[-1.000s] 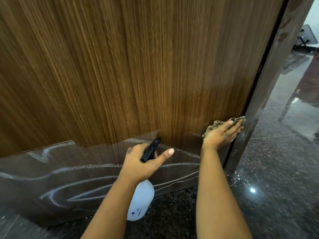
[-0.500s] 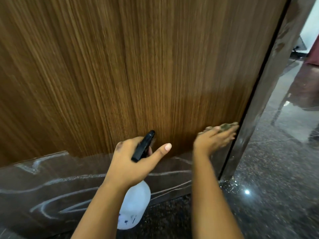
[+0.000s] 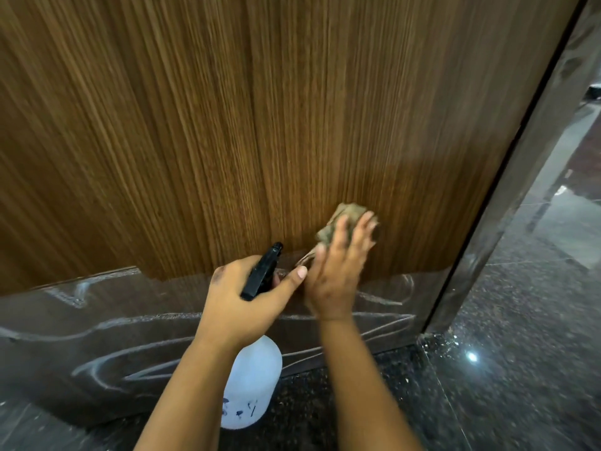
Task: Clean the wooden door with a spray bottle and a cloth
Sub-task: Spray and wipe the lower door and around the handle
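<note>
Against the wooden door (image 3: 260,125), right hand (image 3: 335,275) flat on half-hidden cloth (image 3: 341,219), left hand (image 3: 240,301) fingers gripping spray bottle (image 3: 253,379).

This looks like a hallway inside a building. A big wooden door (image 3: 260,125) stands in a dark frame (image 3: 520,190), and the shiny dark stone floor (image 3: 504,369) reflects a light.

I see the wooden door (image 3: 227,125), brown with vertical grain, filling the upper frame, its lower band under scuffed protective film. A crumpled tan cloth (image 3: 341,219) sits against it right of centre. The spray bottle (image 3: 252,379), white with a black trigger head, hangs at lower centre.
</note>
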Motion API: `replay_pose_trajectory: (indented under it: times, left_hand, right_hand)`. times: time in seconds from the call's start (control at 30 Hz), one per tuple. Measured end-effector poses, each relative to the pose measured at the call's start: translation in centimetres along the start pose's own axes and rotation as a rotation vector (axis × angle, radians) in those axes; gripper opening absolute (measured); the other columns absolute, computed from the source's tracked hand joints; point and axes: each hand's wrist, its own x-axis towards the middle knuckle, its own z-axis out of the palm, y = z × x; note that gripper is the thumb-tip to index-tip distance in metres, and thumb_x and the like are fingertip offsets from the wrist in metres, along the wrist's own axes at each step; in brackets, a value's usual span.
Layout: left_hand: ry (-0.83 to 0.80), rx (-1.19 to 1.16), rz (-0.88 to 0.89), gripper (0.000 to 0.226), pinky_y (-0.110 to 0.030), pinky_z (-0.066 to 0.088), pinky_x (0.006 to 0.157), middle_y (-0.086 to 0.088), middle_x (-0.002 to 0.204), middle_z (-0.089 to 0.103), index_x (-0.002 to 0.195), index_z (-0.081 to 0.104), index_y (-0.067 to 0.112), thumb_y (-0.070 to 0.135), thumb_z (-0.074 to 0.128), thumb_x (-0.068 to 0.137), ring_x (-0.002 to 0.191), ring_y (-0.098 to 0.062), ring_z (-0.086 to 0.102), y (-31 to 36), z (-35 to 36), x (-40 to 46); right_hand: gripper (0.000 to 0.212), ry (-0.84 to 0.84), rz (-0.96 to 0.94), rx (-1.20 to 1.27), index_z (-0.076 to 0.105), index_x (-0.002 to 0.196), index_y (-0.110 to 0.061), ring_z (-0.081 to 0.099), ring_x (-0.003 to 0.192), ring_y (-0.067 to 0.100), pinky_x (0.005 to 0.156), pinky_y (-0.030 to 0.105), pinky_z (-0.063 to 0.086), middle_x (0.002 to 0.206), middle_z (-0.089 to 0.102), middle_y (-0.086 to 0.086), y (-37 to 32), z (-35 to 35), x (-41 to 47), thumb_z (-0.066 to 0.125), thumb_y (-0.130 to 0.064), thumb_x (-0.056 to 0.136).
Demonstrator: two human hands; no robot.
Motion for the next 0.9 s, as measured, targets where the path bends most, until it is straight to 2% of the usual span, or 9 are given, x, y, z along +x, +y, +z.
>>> replay_pose_trajectory:
  times: [0.07, 0.17, 0.3, 0.37, 0.47, 0.53, 0.63, 0.73, 0.9]
  left_hand:
    - [0.048, 0.016, 0.016, 0.046, -0.016, 0.038, 0.051, 0.011, 0.047, 0.050, 0.059, 0.052, 0.022, 0.054, 0.072, 0.084, 0.049, -0.007, 0.053, -1.8, -0.4, -0.1]
    - [0.067, -0.006, 0.000, 0.035, -0.015, 0.041, 0.053, 0.010, 0.054, 0.056, 0.069, 0.059, 0.021, 0.047, 0.075, 0.086, 0.054, -0.006, 0.056, -2.1, -0.1, -0.6]
    - [0.131, -0.050, -0.075, 0.025, -0.023, 0.044, 0.057, 0.008, 0.060, 0.059, 0.077, 0.062, 0.021, 0.039, 0.075, 0.089, 0.058, -0.007, 0.058, -2.8, 0.3, -1.1]
    - [0.151, -0.113, -0.133, 0.025, -0.030, 0.042, 0.058, 0.009, 0.056, 0.055, 0.074, 0.060, 0.023, 0.036, 0.072, 0.092, 0.054, -0.007, 0.053, -3.2, 0.4, -1.4]
    - [0.220, -0.281, -0.197, 0.027, -0.034, 0.039, 0.062, 0.009, 0.057, 0.051, 0.073, 0.058, 0.020, 0.028, 0.067, 0.097, 0.056, -0.008, 0.048, -3.8, 0.6, -2.0]
    - [0.266, -0.291, -0.181, 0.026, -0.031, 0.039, 0.060, 0.011, 0.058, 0.052, 0.073, 0.059, 0.024, 0.023, 0.065, 0.098, 0.056, -0.006, 0.047, -4.1, 0.4, -2.4]
    - [0.241, -0.238, -0.124, 0.022, -0.025, 0.040, 0.055, 0.006, 0.060, 0.054, 0.079, 0.062, 0.029, 0.024, 0.063, 0.100, 0.054, -0.010, 0.048, -4.2, -0.3, -2.9]
    - [0.261, -0.292, -0.157, 0.017, -0.037, 0.050, 0.066, -0.010, 0.075, 0.064, 0.083, 0.065, 0.026, 0.028, 0.063, 0.099, 0.071, -0.029, 0.061, -4.8, -1.1, -3.2]
    - [0.157, -0.293, -0.217, 0.055, -0.036, 0.045, 0.057, -0.002, 0.057, 0.054, 0.074, 0.060, 0.007, 0.059, 0.072, 0.084, 0.055, -0.016, 0.055, -5.8, -1.2, -5.2]
  right_hand:
    - [0.054, 0.143, 0.084, -0.007, 0.022, 0.152, 0.000, 0.007, 0.149, 0.038, 0.122, 0.045, 0.007, 0.158, 0.014, 0.027, 2.9, -1.2, 2.8, 0.029, -0.025, 0.104]
    - [0.052, 0.360, 0.490, 0.072, 0.023, 0.151, 0.002, 0.014, 0.148, 0.036, 0.122, 0.037, 0.012, 0.158, 0.017, 0.026, 7.7, -3.9, 6.9, 0.031, -0.019, 0.105]
    - [0.052, 0.423, 0.738, 0.300, 0.020, 0.149, 0.006, 0.021, 0.144, 0.031, 0.104, -0.004, 0.005, 0.156, 0.016, 0.029, 6.7, -3.8, 4.5, 0.030, -0.019, 0.105]
    - [0.054, 0.365, 0.712, 0.248, 0.022, 0.151, 0.001, 0.019, 0.145, 0.036, 0.115, 0.012, 0.008, 0.157, 0.016, 0.029, 2.6, -1.8, 2.2, 0.027, -0.025, 0.104]
    - [0.058, 0.043, 0.229, 0.069, 0.020, 0.152, -0.003, 0.006, 0.149, 0.037, 0.123, 0.042, 0.006, 0.159, 0.011, 0.025, -3.5, 1.5, -3.7, 0.033, -0.022, 0.100]
    - [0.071, -0.203, -0.112, -0.018, 0.014, 0.155, -0.010, -0.001, 0.150, 0.035, 0.122, 0.048, 0.002, 0.160, 0.006, 0.021, -4.0, 2.4, -6.8, 0.044, -0.017, 0.091]
    - [0.080, -0.319, -0.487, -0.198, 0.017, 0.153, -0.017, -0.008, 0.150, 0.028, 0.121, 0.047, 0.000, 0.158, 0.012, 0.018, -0.2, 1.6, -5.6, 0.054, -0.018, 0.082]
    - [0.064, -0.123, -0.333, -0.214, 0.018, 0.152, -0.008, -0.002, 0.150, 0.034, 0.120, 0.052, 0.007, 0.156, 0.020, 0.026, 2.5, 0.5, -2.2, 0.043, -0.020, 0.095]
    - [0.053, 0.283, 0.283, 0.055, 0.024, 0.149, 0.007, 0.014, 0.146, 0.044, 0.121, 0.048, 0.014, 0.155, 0.017, 0.033, 2.7, -0.1, 1.2, 0.038, -0.012, 0.102]
